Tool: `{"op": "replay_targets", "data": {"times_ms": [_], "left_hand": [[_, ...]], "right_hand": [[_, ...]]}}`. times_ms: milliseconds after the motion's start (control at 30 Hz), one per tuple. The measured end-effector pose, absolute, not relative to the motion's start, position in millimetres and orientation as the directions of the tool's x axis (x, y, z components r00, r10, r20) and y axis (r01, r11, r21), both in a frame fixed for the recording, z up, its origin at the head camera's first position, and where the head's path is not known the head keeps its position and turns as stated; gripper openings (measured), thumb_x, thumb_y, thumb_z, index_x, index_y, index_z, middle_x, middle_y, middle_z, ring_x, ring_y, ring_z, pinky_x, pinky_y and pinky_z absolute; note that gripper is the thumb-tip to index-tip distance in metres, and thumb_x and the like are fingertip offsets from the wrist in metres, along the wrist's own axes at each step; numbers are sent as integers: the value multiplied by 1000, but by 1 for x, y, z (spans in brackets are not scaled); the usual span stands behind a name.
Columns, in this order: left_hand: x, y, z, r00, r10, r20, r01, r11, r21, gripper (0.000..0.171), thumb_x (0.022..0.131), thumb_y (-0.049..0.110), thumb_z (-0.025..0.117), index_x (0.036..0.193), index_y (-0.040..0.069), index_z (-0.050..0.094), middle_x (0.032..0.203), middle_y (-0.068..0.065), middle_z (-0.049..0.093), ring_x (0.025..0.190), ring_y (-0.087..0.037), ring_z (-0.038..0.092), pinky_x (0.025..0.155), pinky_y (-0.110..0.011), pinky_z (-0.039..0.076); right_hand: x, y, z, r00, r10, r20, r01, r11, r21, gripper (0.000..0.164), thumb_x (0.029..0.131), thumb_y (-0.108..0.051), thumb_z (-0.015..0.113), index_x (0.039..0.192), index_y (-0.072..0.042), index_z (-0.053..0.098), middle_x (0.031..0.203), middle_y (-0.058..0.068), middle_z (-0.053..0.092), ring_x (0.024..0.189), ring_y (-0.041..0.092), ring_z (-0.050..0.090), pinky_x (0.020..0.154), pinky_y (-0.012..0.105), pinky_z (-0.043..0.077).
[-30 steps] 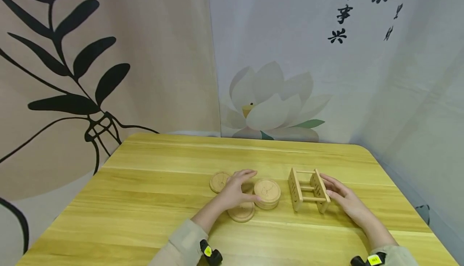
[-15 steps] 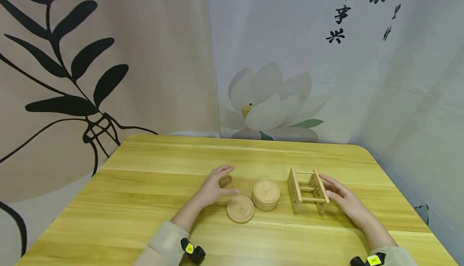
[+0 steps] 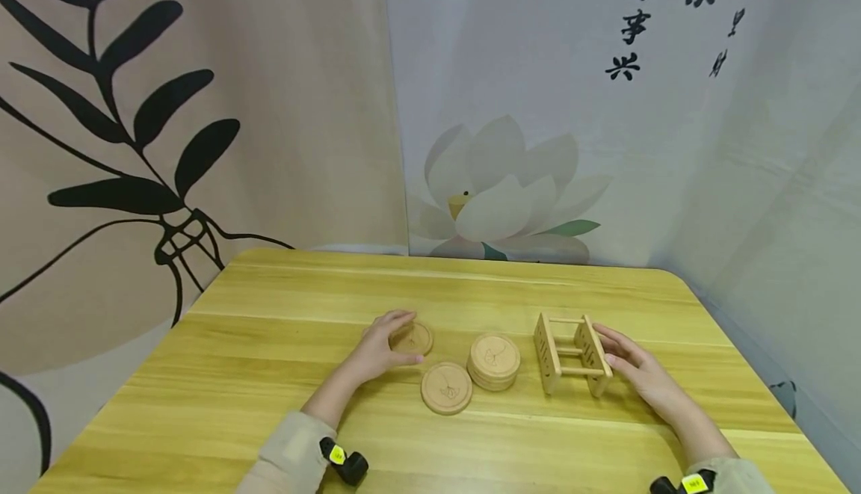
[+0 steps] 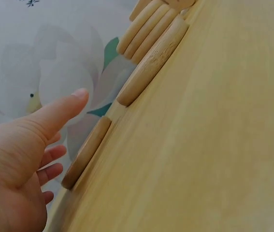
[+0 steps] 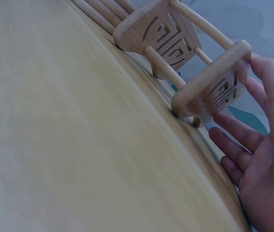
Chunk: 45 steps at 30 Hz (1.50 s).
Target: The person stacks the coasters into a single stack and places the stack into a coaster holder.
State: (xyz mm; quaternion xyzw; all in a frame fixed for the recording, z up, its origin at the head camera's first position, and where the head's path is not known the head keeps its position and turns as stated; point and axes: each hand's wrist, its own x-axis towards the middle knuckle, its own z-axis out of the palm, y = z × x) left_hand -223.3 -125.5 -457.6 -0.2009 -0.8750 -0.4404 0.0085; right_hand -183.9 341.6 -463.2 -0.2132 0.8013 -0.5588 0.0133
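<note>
Just inside the spread thumb and fingers of my left hand (image 3: 373,350) lies a round wooden coaster (image 3: 415,339) with an engraved top. In the left wrist view the thumb of that hand (image 4: 18,150) is straight and stands clear above the coaster (image 4: 87,152). Another coaster (image 3: 447,388) lies flat nearer me, beside a short stack of coasters (image 3: 494,359). To the right stands a small wooden rack (image 3: 593,352) with two cut-out side panels joined by rods. My right hand (image 3: 639,371) has its extended fingertips at the rack's right panel (image 5: 223,87).
Everything stands on a yellow wood-grain table (image 3: 269,374). Behind it hangs a pale curtain (image 3: 323,105) printed with leaves, a lotus and characters. A black camera (image 3: 346,464) is strapped to the left wrist, and another (image 3: 679,483) to the right.
My left hand has moved left from beside the stack to the far-left coaster, uncovering the nearer one. The right hand and the rack have stayed in place.
</note>
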Motion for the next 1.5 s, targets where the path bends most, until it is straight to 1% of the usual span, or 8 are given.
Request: {"op": "replay_targets", "data": {"times_ms": [100, 300, 500, 633, 867, 967, 1300, 1500], "left_hand": [[-226, -128, -460, -918, 346, 196, 368, 552, 748, 82, 73, 30, 85, 142, 6, 47, 143, -14, 42, 131, -40, 32, 102, -62, 25], [-227, -133, -463, -921, 342, 187, 365, 591, 719, 85, 71, 32, 85, 142, 6, 46, 142, -14, 42, 131, -40, 33, 102, -62, 23], [-228, -136, -466, -925, 339, 173, 359, 628, 691, 86, 71, 35, 85, 142, 7, 46, 142, -15, 42, 130, -40, 33, 103, -62, 20], [-229, -136, -466, -924, 343, 171, 365, 652, 665, 85, 71, 36, 85, 142, 7, 47, 141, -17, 41, 130, -41, 33, 103, -61, 20], [-231, -134, -465, -923, 344, 173, 373, 692, 618, 85, 72, 37, 84, 141, 5, 47, 140, -17, 43, 128, -40, 35, 102, -59, 20], [-230, -133, -466, -924, 341, 176, 374, 699, 609, 84, 72, 37, 84, 140, 5, 48, 139, -17, 43, 127, -40, 36, 102, -59, 21], [-232, -134, -468, -917, 352, 186, 389, 693, 607, 82, 73, 35, 83, 140, 4, 48, 138, -16, 43, 128, -39, 34, 101, -58, 21], [-234, -135, -472, -915, 353, 194, 395, 690, 607, 82, 73, 35, 83, 141, 5, 48, 138, -13, 44, 127, -36, 36, 100, -54, 23]], "right_hand": [[-185, 342, -464, -909, -355, 221, -329, 283, -901, 49, 103, -7, 41, 150, -4, 28, 133, -8, 49, 115, -2, 49, 89, 15, 39], [-184, 342, -465, -908, -360, 215, -327, 288, -900, 49, 103, -8, 41, 150, -5, 28, 137, 5, 49, 115, -1, 49, 89, 16, 39], [-182, 341, -465, -911, -355, 209, -321, 294, -900, 49, 104, -8, 41, 151, -5, 28, 136, 4, 48, 115, -2, 49, 89, 16, 39], [-183, 342, -465, -912, -355, 204, -318, 299, -900, 49, 104, -8, 40, 151, -6, 27, 138, 7, 47, 116, -2, 48, 89, 16, 39], [-184, 342, -464, -911, -356, 207, -320, 294, -901, 49, 104, -8, 41, 151, -6, 28, 134, -5, 49, 115, -2, 48, 89, 15, 38], [-185, 342, -464, -912, -355, 207, -319, 295, -901, 49, 103, -8, 41, 151, -6, 28, 133, -6, 49, 115, -2, 48, 89, 15, 38], [-185, 340, -464, -913, -355, 200, -313, 298, -902, 49, 104, -9, 40, 151, -6, 27, 137, 6, 47, 116, -1, 48, 89, 16, 38], [-184, 338, -463, -908, -363, 208, -325, 300, -897, 49, 104, -8, 40, 151, -5, 26, 139, 19, 45, 116, -1, 49, 89, 16, 39]]}}
